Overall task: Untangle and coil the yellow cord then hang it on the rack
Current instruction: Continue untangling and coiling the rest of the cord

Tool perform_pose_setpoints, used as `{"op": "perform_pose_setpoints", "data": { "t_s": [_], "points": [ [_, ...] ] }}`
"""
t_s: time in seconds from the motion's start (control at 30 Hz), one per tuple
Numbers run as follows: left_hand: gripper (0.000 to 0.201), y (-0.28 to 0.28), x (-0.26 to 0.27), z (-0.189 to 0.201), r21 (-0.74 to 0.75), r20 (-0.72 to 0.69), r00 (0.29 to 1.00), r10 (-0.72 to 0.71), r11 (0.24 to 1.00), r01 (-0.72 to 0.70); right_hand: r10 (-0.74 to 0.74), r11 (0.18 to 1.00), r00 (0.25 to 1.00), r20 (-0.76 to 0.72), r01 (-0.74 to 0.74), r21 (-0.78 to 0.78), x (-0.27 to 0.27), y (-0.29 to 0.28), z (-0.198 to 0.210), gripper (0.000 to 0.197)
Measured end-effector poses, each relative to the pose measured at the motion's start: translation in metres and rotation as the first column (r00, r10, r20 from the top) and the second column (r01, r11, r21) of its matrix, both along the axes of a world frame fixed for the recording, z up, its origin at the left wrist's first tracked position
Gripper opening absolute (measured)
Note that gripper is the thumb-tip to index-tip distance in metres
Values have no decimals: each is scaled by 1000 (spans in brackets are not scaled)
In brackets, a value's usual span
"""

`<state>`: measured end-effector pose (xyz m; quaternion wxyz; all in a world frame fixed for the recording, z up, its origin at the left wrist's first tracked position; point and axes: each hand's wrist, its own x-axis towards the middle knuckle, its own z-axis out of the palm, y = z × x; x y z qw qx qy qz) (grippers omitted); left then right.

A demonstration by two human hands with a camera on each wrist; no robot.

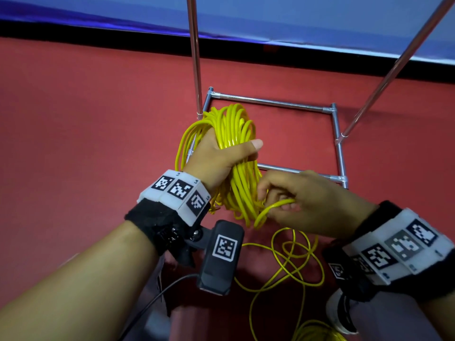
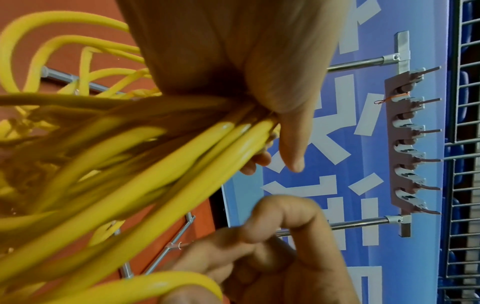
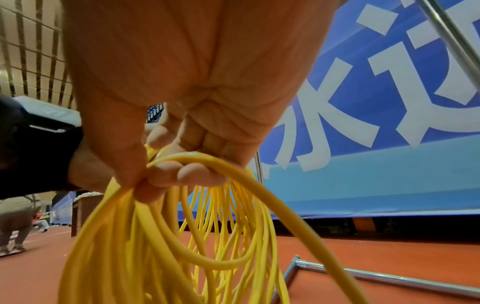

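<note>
The left hand (image 1: 216, 156) has its grip clenched round one thick bundle of coiled yellow cord (image 1: 234, 148), fingers wrapped over the gathered turns and the thumb stretched across them; the loops stand up above that grip and hang down below it, so the coil's long axis runs roughly away from the person and back toward the wrist. The right hand (image 1: 302, 200), just beside the lower end of the coil and nearer to the loose cord than the left, pinches a single strand between thumb and curled fingers, bent into a fresh loop. From that pinch the cord drops below and behind the right grip to the red floor (image 1: 86, 119), where a few slack, overlapping loops lie, with more yellow at the bottom edge of the head view. The next turn, I judge, hinges on the short gap between the right grip's loop and the bundle in the left: the strand must travel left and up to join it. Beyond both grips stands one metal rack (image 1: 270, 102), its rectangular base frame on the floor and two upright poles rising from it; the left-wrist view shows one hook bar (image 2: 400, 144) carrying what look like seven hooks, still bare of cord. Coiling seems well along, with hanging not yet started.
</note>
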<state>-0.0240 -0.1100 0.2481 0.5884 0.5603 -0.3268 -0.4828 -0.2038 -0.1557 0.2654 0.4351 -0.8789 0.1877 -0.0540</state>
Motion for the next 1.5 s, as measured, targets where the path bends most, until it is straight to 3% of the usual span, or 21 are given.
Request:
{"op": "perform_pose_setpoints", "data": {
  "t_s": [0.1,0.2,0.37,0.5,0.6,0.67,0.73,0.8,0.9,1.0,1.13,1.27,1.37,1.5],
  "points": [
    [58,2,-4,3,-16,-44,994,-96,995,96,-74,997,996,47,74,0,-1,-3,-1,46],
    [75,4,-7,5,-23,-61,976,-208,978,207,-128,979,977,173,152,-136,-1,-6,2,60],
    [59,10,-21,0,39,-37,933,-357,933,358,-139,939,940,311,225,-261,-5,-13,18,60],
    [56,11,-25,3,27,-34,899,-436,899,437,-186,943,935,303,256,-211,-6,-13,16,64],
    [52,11,-24,7,27,-9,876,-483,875,483,-289,946,917,276,317,-64,-8,-18,12,61],
    [50,11,-23,8,28,6,866,-500,866,500,-296,947,927,230,316,-54,-10,-18,9,56],
    [52,11,-20,8,36,34,869,-494,870,493,-285,956,940,190,294,-20,-13,-17,5,46],
    [52,9,-17,8,63,58,886,-460,887,457,-273,959,952,139,256,124,-20,-22,-1,34],
    [40,9,-9,7,57,60,923,-380,924,377,-204,957,979,-27,205,203,-36,-32,-12,17],
    [41,9,-2,5,39,48,938,-343,939,342,-204,960,977,-64,212,185,-42,-36,-17,12],
    [61,9,1,4,13,30,947,-321,947,320,-291,956,952,100,293,-8,-38,-41,-1,13],
    [34,10,-1,6,16,87,956,-280,960,280,-204,966,974,103,217,-139,-37,-43,23,9],
    [16,9,-3,7,17,65,967,-247,969,247,-108,993,994,-10,107,-58,-28,-38,26,12],
    [17,8,-5,5,6,39,977,-211,977,211,-1,978,994,-109,23,208,-8,-23,19,11]
  ]
}}
